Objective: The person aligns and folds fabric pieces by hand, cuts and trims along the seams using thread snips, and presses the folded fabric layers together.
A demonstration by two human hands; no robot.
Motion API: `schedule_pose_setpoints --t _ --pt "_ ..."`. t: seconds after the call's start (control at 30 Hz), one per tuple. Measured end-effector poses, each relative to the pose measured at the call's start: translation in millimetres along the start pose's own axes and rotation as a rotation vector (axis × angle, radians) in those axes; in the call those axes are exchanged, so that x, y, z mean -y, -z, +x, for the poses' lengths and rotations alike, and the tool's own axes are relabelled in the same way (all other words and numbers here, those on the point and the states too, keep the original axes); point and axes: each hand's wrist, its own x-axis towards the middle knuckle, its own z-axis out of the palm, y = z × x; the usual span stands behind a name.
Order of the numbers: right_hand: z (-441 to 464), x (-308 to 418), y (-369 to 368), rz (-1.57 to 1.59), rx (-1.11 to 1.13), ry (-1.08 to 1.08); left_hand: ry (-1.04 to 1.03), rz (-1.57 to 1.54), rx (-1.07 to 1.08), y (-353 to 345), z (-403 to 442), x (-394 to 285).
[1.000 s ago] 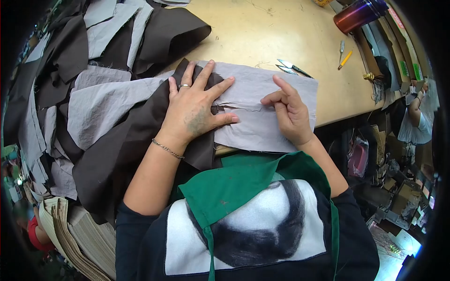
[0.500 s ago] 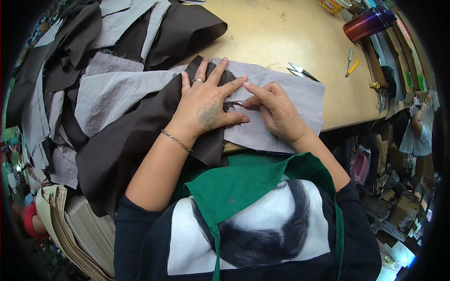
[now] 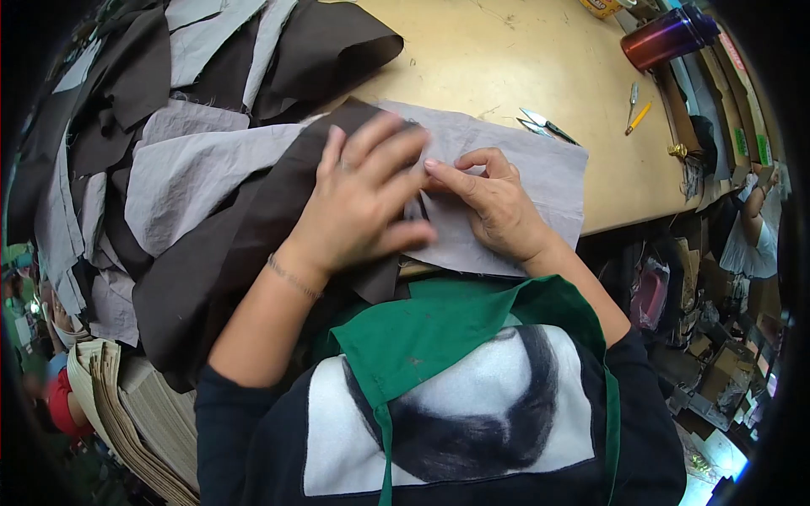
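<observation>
My left hand (image 3: pixel 359 194), smeared by motion, is over the dark brown cloth (image 3: pixel 245 219) with its fingers apart and nothing visible in it. Just right of it, my right hand (image 3: pixel 498 202) has thumb and index finger pinched at the dark strip near the slit in the light grey cloth (image 3: pixel 540 181). What the fingertips grip is partly hidden. The grey cloth lies flat on the table, its left part covered by the brown cloth.
Small scissors (image 3: pixel 547 126) lie beyond the grey cloth. A yellow pencil (image 3: pixel 639 118), a thin tool (image 3: pixel 632 98) and a purple-red bottle (image 3: pixel 666 38) are at the right. Cloth pieces (image 3: pixel 190 160) heap up at the left. Other people show at both edges.
My right hand has moved left from the middle of the grey cloth and closed to a pinch near the slit. My left hand, pressed flat before, is now moving and has shifted slightly left.
</observation>
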Motion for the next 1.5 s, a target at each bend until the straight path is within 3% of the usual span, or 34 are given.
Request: schedule_pose_setpoints --t 0.07,0.2,0.47,0.67,0.87,1.0,1.1,1.23,1.5 --pt "-3.1 0.3 -0.9 0.002 0.010 -0.008 -0.149 -0.073 0.057 12.2 -23.4 -5.5" --pt "0.7 0.1 -0.9 0.038 -0.008 -0.016 -0.228 0.048 0.103 20.7 -38.7 6.5" --pt "0.2 -0.9 -2.1 0.014 -0.051 0.004 -0.464 0.141 -0.013 -1.9 -14.0 12.4" --pt "-0.5 -0.6 -3.1 0.007 -0.056 0.054 -0.514 0.162 0.142 23.5 -3.4 13.3" --pt "-4.6 -3.1 -5.9 -0.027 -0.039 0.073 -0.342 0.013 0.399 35.7 1.2 13.1" --pt "-2.0 0.5 -2.3 -0.023 -0.033 0.051 -0.261 0.017 0.318 33.5 -6.0 6.1" --pt "-1.3 -1.0 -4.2 0.027 -0.055 0.030 -0.297 0.111 0.096 17.1 -24.6 3.5" --pt "-1.5 -2.4 -6.5 0.032 -0.066 0.039 -0.399 0.140 0.012 9.0 -30.5 6.0" --pt "-0.5 -0.2 -2.3 0.011 -0.026 0.034 -0.331 0.223 0.248 25.0 -7.7 1.9"
